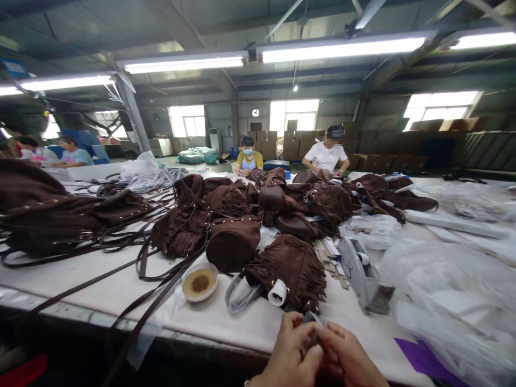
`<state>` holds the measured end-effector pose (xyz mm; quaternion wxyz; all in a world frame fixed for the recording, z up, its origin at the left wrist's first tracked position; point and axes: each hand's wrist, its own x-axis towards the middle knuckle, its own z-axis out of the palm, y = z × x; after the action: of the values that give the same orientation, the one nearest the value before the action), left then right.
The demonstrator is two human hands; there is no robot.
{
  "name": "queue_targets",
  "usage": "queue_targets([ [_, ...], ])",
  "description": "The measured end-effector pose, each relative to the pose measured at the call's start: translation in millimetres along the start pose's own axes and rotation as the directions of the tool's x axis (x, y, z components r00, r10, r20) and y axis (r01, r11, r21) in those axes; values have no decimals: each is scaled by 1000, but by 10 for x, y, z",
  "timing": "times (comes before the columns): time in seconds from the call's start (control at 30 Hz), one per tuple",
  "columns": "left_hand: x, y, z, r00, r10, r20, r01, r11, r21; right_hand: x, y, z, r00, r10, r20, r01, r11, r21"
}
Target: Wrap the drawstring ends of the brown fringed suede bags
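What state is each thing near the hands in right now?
Left hand: closed on small grey piece.
Right hand: closed on the same piece.
Fringed bag: lying on its side, unheld.
Bowl: upright, brown residue inside.
Tape dispenser: standing on the table, untouched.
Ceiling lights: on.

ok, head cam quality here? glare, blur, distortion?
Head view: lights and windows blown out; wide-angle bows the table edge and tilts the post; left hand and right hand soft, cropped at the bottom, the piece they hold unreadable; bags mid-table fairly sharp.
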<state>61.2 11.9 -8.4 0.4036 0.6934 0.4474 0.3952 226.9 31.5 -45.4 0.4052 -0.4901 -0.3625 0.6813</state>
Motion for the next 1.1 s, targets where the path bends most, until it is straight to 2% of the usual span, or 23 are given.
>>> queue_targets([
  [0.07, -11, -92, -158, 991, 134, -25, -128, 978, 167, 129, -87, -124, 992, -106, -62, 94, 981, -169],
  [0.1, -4, -160, -250, 983, 170, -71, -147, 956, 253, 212, -165, -211, 980, -182, -85, 152, 949, -275],
  [0.2, 67, -396, -516, 966, 174, -193, -48, 850, 524, 473, -481, -504, 908, -381, -173, 213, 777, -593],
  [0.23, 101, -469, -580, 970, 151, -190, -8, 802, 597, 540, -581, -582, 874, -433, -220, 188, 719, -669],
  [0.3, 171, -588, -647, 983, 87, -162, 55, 700, 712, 608, -707, -654, 762, -587, -273, 176, 594, -785],
  [0.37, 239, -656, -645, 984, 16, -175, 130, 610, 782, 576, -688, -585, 641, -739, -205, 232, 442, -866],
  [0.4, 270, -666, -633, 979, -16, -201, 174, 572, 801, 530, -624, -504, 614, -780, -124, 284, 365, -887],
  [0.43, 299, -660, -621, 974, -45, -223, 212, 542, 813, 474, -533, -405, 614, -788, -34, 341, 304, -889],
  [0.47, 324, -638, -617, 970, -74, -231, 235, 522, 820, 418, -428, -300, 648, -759, 61, 405, 275, -872],
  [0.53, 356, -551, -638, 974, -115, -193, 225, 522, 823, 333, -229, -118, 718, -666, 204, 502, 291, -815],
  [0.57, 360, -493, -662, 983, -125, -133, 180, 548, 817, 315, -159, -58, 744, -626, 232, 522, 329, -787],
  [0.63, 341, -367, -716, 993, -101, 63, 17, 649, 761, 326, -104, -7, 796, -572, 198, 507, 452, -734],
  [0.67, 319, -309, -736, 981, -60, 182, -88, 702, 706, 348, -115, -8, 823, -545, 160, 483, 524, -702],
  [0.73, 266, -220, -739, 916, 48, 398, -290, 763, 577, 399, -176, -28, 865, -493, 89, 429, 638, -640],
  [0.8, 211, -179, -687, 830, 132, 541, -436, 759, 483, 436, -235, -22, 883, -468, 31, 378, 671, -638],
  [0.9, 143, -191, -557, 717, 194, 669, -566, 723, 397, 461, -247, 76, 866, -495, -74, 280, 602, -747],
  [0.97, 107, -215, -505, 686, 221, 693, -609, 696, 381, 454, -224, 163, 852, -517, -80, 233, 511, -827],
  [1.03, 77, -227, -525, 705, 205, 679, -604, 675, 423, 410, -215, 222, 848, -530, 12, 257, 391, -884],
  [1.1, 50, -227, -626, 755, 124, 644, -539, 678, 500, 310, -244, 222, 846, -516, 131, 328, 312, -892],
])
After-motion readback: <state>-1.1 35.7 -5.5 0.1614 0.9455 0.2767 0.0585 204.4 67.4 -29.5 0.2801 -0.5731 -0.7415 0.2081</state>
